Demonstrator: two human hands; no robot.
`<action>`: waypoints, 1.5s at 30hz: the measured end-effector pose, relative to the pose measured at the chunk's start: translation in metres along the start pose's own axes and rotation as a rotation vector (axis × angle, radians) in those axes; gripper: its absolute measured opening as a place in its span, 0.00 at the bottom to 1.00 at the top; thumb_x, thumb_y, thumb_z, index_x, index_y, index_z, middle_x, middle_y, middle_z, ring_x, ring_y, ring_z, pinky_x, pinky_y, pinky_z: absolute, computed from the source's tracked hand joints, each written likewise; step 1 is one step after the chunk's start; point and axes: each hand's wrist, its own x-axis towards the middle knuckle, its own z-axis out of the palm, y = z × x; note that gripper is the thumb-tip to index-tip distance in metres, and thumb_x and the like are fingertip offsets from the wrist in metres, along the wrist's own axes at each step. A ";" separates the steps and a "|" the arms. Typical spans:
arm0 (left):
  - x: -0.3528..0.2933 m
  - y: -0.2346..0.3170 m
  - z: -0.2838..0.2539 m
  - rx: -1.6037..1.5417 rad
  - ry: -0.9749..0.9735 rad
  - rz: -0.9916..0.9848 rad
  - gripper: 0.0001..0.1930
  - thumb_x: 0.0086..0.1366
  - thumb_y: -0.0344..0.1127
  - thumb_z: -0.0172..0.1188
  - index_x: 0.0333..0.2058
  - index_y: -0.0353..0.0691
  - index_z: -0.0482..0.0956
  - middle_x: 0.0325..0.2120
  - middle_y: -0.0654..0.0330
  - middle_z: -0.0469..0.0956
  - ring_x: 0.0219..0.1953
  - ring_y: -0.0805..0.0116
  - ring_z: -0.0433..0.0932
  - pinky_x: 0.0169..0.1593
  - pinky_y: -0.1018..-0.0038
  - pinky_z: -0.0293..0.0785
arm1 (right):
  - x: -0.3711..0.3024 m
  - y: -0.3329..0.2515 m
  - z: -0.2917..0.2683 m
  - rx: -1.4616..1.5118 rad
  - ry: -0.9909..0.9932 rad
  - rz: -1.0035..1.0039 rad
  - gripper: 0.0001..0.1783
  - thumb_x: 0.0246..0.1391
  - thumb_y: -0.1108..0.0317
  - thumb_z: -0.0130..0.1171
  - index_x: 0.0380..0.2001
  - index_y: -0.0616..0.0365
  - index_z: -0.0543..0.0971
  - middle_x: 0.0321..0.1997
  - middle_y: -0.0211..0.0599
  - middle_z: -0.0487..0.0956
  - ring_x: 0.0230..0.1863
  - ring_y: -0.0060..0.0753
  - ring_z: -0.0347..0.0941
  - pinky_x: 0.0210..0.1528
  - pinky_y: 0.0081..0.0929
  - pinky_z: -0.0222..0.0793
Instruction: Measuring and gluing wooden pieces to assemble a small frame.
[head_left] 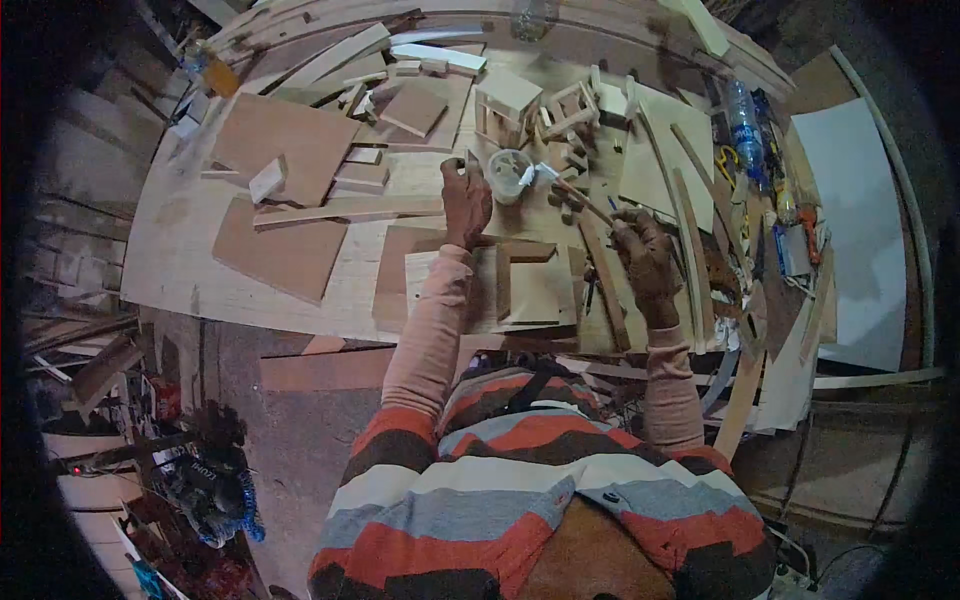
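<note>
At the middle of the workbench, my left hand [467,205] is closed, fingertips pinched on a small thin piece that looks like wood. Right beside it stands a clear plastic cup [508,176] with pale contents. My right hand [645,258] grips a thin stick [584,196] that slants up and left. White material covers the stick's far end [546,171], close to the cup's rim. Between my forearms lies a wooden frame-like assembly [535,285] on a brown board. Small wooden blocks [572,160] are scattered right of the cup.
Flat brown boards [285,145] and a long strip [350,212] cover the bench's left. Small box-like wooden frames [508,100] stand at the back. A water bottle [743,130], yellow-handled scissors [728,165] and an orange-handled tool [809,235] lie at right. An amber-filled bottle [215,75] stands far left.
</note>
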 end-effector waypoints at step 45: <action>-0.021 0.085 -0.081 -0.103 -0.729 -0.049 0.09 0.65 0.33 0.51 0.31 0.34 0.77 0.21 0.53 0.76 0.22 0.59 0.74 0.28 0.69 0.69 | -0.015 -0.054 -0.025 -0.749 -0.129 -0.716 0.25 0.51 0.80 0.54 0.53 0.47 0.80 0.35 0.44 0.72 0.35 0.50 0.71 0.36 0.41 0.70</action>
